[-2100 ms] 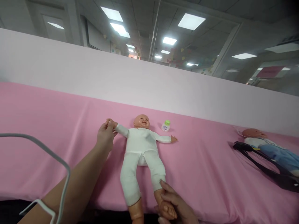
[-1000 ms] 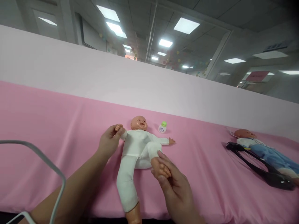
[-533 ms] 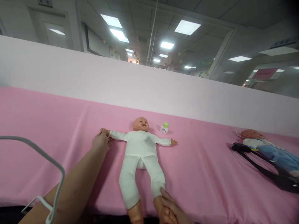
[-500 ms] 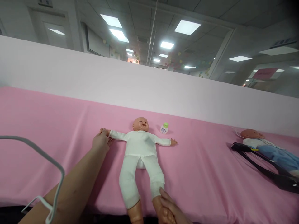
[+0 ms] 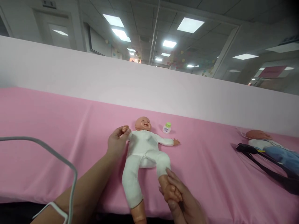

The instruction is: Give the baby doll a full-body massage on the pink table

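Here, you stand over a long table draped in a pink cloth [image 5: 46,130], with a pale pink partition [image 5: 93,81] rising behind it. A baby doll [image 5: 142,146] in a white one-piece suit lies on its back near the middle of the cloth, head toward the partition, feet toward you.

Your left hand [image 5: 116,143] reaches out and is closed around the doll's small fist, folding that arm in beside the doll's head. Your right hand [image 5: 182,199] is at the near edge of the table, wrapped around the doll's bare foot, and that leg is bent at the knee with the thigh drawn up toward the belly. The doll's other arm lies stretched out flat on the cloth, and its other leg lies straight, the bare foot hanging over the table's near edge.

A small white bottle with a green cap [image 5: 166,128] stands just beside the doll's head, untouched. Well apart to your right lies a second doll [image 5: 268,143] in blue, with a black strap [image 5: 263,161] across it. A grey cable [image 5: 58,161] loops across your left forearm.

Judging by the pose, one arm and the opposite leg are mid-bend, while the other two limbs have yet to be moved.
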Available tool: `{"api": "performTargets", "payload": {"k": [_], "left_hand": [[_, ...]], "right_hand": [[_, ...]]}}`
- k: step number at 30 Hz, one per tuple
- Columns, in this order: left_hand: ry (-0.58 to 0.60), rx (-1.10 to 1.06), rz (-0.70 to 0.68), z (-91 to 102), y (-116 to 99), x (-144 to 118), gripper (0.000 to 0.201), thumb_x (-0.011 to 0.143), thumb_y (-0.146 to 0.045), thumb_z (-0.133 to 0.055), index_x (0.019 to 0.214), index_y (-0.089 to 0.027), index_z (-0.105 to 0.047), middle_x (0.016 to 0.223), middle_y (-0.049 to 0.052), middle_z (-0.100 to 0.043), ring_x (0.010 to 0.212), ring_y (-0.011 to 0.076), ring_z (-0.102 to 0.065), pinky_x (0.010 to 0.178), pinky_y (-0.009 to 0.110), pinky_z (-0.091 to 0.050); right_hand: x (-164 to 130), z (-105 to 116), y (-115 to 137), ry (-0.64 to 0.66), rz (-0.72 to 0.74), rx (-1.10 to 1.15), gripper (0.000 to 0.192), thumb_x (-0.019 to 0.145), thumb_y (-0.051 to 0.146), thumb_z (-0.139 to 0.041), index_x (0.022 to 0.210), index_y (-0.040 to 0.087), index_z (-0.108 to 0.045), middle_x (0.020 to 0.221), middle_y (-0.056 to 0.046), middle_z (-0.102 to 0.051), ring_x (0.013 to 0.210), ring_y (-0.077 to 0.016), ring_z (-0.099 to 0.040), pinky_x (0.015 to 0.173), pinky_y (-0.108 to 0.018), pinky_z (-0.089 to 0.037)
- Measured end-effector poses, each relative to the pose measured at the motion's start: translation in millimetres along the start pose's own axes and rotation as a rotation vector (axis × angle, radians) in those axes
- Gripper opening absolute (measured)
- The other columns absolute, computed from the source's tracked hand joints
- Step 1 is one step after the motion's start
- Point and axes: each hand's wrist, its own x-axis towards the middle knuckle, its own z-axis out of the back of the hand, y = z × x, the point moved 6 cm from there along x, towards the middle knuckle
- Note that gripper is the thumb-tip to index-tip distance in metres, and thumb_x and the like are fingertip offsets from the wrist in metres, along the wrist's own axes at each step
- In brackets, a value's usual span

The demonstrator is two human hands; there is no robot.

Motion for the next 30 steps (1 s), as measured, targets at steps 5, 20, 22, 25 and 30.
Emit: {"api": "performTargets", "payload": {"k": [5, 20, 22, 25, 30], "left_hand": [[0.280, 0.379, -0.198, -27.6, -17.6, -23.5, 0.026, 0.085, -0.043, -0.072, 0.105, -0.029, -0.080, 0.105, 0.003, -0.079, 0.101, 0.0268, -0.071, 0.092, 0.039, -0.054], [0.399, 0.472, -0.304, -30.0, -16.5, -19.0, 0.025, 0.086, -0.041, -0.070, 0.106, -0.029, -0.079, 0.117, 0.005, -0.077, 0.111, 0.0280, -0.069, 0.099, 0.040, -0.053], [0.321, 0.397, -0.231, -22.0, -12.4, -11.5, 0.025, 0.084, -0.041, -0.072, 0.105, -0.028, -0.079, 0.113, 0.006, -0.077, 0.106, 0.0271, -0.070, 0.094, 0.039, -0.054], [0.168, 0.249, -0.084, -3.3, -0.7, 5.6, 0.028, 0.084, -0.043, -0.074, 0.105, -0.026, -0.078, 0.112, 0.006, -0.077, 0.104, 0.0256, -0.070, 0.093, 0.037, -0.055], [-0.110, 0.062, 0.158, 34.2, 23.8, 36.0, 0.027, 0.087, -0.046, -0.070, 0.097, -0.021, -0.072, 0.102, 0.007, -0.075, 0.098, 0.0243, -0.071, 0.086, 0.037, -0.059]], "right_hand": [[48.4, -8.5, 17.4, 0.096, -0.030, -0.066, 0.045, 0.102, 0.039, -0.057, 0.146, 0.029, -0.057, 0.155, -0.010, -0.054, 0.137, -0.0297, -0.059, 0.107, -0.046, -0.058], [85.8, -35.3, 4.3, 0.074, -0.031, 0.069, 0.041, 0.104, 0.043, -0.053, 0.142, 0.026, -0.058, 0.158, -0.011, -0.050, 0.144, -0.0314, -0.051, 0.115, -0.058, -0.047], [75.3, -25.8, 8.4, 0.039, -0.012, 0.074, 0.040, 0.104, 0.043, -0.054, 0.139, 0.025, -0.060, 0.154, -0.012, -0.055, 0.142, -0.0313, -0.053, 0.116, -0.057, -0.047], [53.0, -13.7, 7.3, 0.003, -0.033, 0.119, 0.042, 0.103, 0.044, -0.054, 0.140, 0.024, -0.059, 0.149, -0.013, -0.059, 0.132, -0.0310, -0.061, 0.106, -0.053, -0.057], [13.5, -5.1, 1.1, -0.046, -0.002, 0.210, 0.038, 0.097, 0.048, -0.064, 0.129, 0.028, -0.064, 0.152, -0.014, -0.057, 0.134, -0.0358, -0.060, 0.085, -0.048, -0.067]]}}
